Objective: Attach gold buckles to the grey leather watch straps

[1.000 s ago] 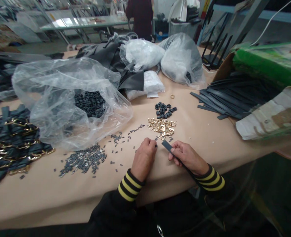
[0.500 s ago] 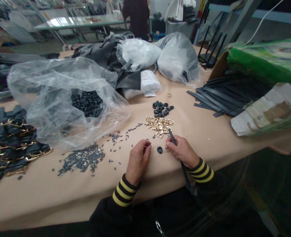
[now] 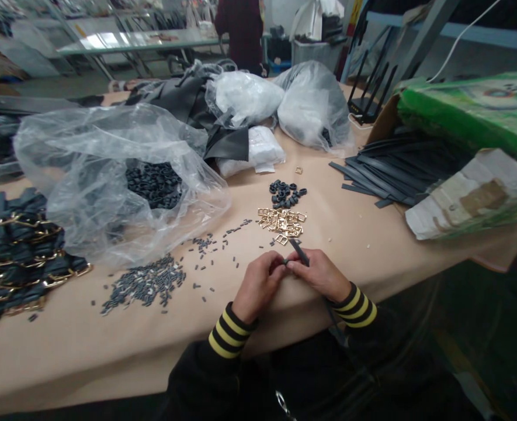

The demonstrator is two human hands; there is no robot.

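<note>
Both hands have drawn together since half a second ago: the left hand (image 3: 258, 286) has come across to meet the right hand (image 3: 326, 276), and the dark keeper loop (image 3: 286, 262) that lay bare between them is now at their fingertips, mostly hidden. It should be very light, springy and easy to squash, best taken by its rim so the opening stays round. Beside it, the dark strap (image 3: 300, 252) angles up past the right hand's fingers, its tail hanging down toward the lap; likely flexible and smooth, it would steer best gripped close behind the tip. Left thumb and fingers are pinched together, apparently on the loop; right thumb and fingers are clamped on the strap. Both wrists rest low near the front edge of the desk (image 3: 372, 263), forearms slanting inward. Just beyond the strap tip lie gold buckles (image 3: 282, 222), then a cluster of spare loops (image 3: 287, 193). Farther out, small dark clips (image 3: 146, 282) are heaped on the left, and loose straps (image 3: 385, 169) spill from a green box (image 3: 460, 99) on the right.
</note>
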